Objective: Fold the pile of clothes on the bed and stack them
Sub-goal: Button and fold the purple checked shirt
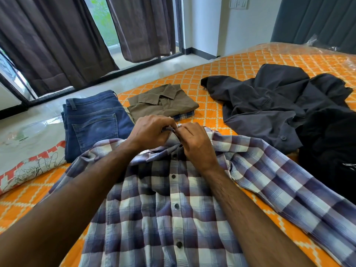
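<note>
Both hands, left hand and right hand, pinch the flat, buttoned purple-and-white plaid shirt, seemingly at its collar.

A single wide-angle camera sits on the person's head, looking forward and steeply down over an orange bed with a white lattice pattern. It is close: both forearms enter from the bottom edge toward 12 o'clock. Dark brown curtains hang at 11 o'clock, a grey padded headboard at 1 o'clock. Straight edges bow near the frame's borders.
</note>
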